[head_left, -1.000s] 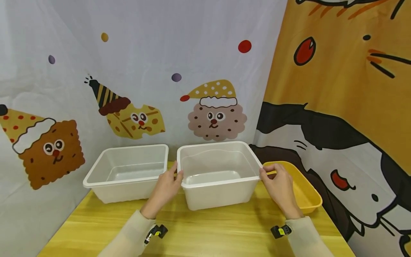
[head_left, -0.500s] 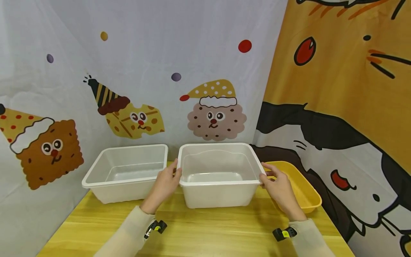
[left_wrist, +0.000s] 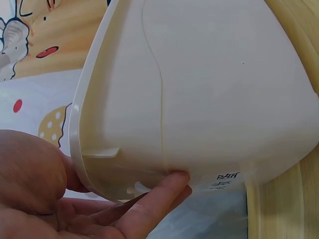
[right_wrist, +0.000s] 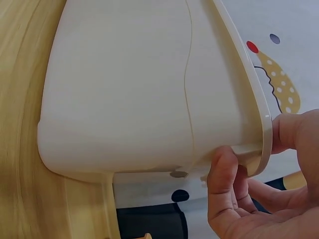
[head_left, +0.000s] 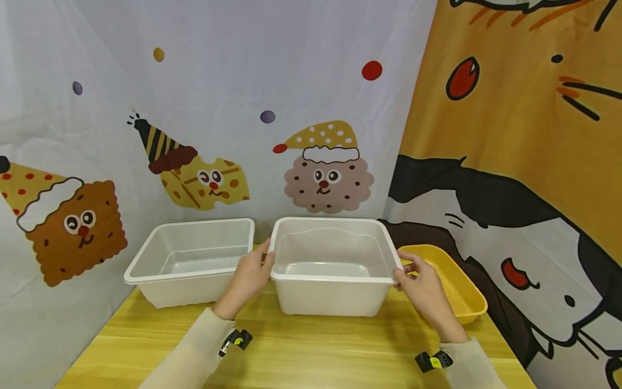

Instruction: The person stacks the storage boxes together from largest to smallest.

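Observation:
A white plastic bin (head_left: 330,297) stands at the middle of the table, its wide front wall facing me. My left hand (head_left: 250,275) holds its left rim; in the left wrist view the thumb is at the rim (left_wrist: 76,112) and a finger (left_wrist: 154,204) lies against the outer wall. At the right side my right hand (head_left: 423,286) grips the rim near the front corner. In the right wrist view, the thumb is at the rim (right_wrist: 266,124) and curled fingers (right_wrist: 223,174) are under it, against the outer wall.
A second white bin (head_left: 189,292) stands to the left, just beyond my left hand. On the right, partly behind my right hand, is a yellow tray (head_left: 461,286). The wooden table (head_left: 311,351) backs onto a printed cloth (head_left: 204,81).
The middle bin has turned slightly, so its front edge now runs nearly level. Its right front corner has come a little nearer and rightward, and my right hand has shifted with it.

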`<state>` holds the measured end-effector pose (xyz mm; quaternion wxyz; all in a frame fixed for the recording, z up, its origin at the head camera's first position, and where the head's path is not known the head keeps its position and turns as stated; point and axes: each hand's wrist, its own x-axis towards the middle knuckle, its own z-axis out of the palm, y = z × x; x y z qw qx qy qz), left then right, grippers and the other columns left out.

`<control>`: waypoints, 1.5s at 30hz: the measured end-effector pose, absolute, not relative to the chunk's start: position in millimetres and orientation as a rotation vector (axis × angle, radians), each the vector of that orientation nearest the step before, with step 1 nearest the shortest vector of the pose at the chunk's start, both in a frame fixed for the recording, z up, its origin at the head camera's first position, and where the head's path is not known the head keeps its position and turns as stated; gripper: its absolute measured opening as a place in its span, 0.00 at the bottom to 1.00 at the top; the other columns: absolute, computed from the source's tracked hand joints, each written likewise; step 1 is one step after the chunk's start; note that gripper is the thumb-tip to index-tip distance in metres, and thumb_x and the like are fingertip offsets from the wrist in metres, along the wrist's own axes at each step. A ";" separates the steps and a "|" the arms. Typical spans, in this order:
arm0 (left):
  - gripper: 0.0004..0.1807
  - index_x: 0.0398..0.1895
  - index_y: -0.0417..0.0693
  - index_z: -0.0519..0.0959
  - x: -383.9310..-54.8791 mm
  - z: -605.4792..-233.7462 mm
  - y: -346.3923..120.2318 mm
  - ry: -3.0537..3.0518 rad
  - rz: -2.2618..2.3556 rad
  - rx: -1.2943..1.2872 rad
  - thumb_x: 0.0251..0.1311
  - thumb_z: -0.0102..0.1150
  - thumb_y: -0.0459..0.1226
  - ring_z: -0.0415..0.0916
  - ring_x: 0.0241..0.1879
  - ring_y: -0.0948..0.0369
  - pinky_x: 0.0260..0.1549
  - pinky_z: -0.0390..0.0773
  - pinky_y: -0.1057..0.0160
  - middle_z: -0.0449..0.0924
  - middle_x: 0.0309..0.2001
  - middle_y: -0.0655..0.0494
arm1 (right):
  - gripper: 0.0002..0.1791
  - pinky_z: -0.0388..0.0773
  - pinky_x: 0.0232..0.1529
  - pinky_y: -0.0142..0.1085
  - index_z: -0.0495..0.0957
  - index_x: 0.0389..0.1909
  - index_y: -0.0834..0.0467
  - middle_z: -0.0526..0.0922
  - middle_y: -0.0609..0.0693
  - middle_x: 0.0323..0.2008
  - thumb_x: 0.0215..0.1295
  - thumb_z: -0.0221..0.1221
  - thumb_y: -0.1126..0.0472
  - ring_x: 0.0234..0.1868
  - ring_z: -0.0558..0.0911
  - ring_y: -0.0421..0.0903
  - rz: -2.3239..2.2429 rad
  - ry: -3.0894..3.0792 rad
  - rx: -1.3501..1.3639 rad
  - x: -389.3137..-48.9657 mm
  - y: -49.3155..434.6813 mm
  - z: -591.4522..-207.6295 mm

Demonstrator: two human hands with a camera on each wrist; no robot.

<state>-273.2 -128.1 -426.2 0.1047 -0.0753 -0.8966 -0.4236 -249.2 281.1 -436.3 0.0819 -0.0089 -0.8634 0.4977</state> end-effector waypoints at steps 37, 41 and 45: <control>0.30 0.85 0.30 0.73 -261.4 -420.2 -136.3 -2.623 -1.252 -0.213 0.92 0.54 0.42 0.91 0.64 0.35 0.68 0.88 0.34 0.90 0.66 0.28 | 0.31 0.84 0.73 0.71 0.78 0.82 0.63 0.78 0.71 0.76 0.88 0.65 0.51 0.73 0.82 0.73 1.022 -2.602 0.070 -235.9 273.3 -428.9; 0.30 0.84 0.31 0.73 -259.7 -417.3 -138.4 -2.622 -1.243 -0.204 0.92 0.54 0.43 0.90 0.66 0.34 0.69 0.88 0.33 0.89 0.68 0.29 | 0.28 0.77 0.73 0.76 0.81 0.78 0.63 0.81 0.70 0.74 0.84 0.68 0.56 0.72 0.82 0.73 0.896 -2.494 0.172 -237.1 265.4 -430.2; 0.28 0.83 0.33 0.76 -257.5 -414.9 -144.1 -2.615 -1.208 -0.201 0.92 0.55 0.42 0.90 0.65 0.34 0.68 0.88 0.33 0.90 0.67 0.30 | 0.27 0.79 0.71 0.75 0.84 0.74 0.65 0.84 0.68 0.73 0.79 0.71 0.61 0.70 0.84 0.73 0.791 -2.384 0.305 -240.0 254.4 -432.7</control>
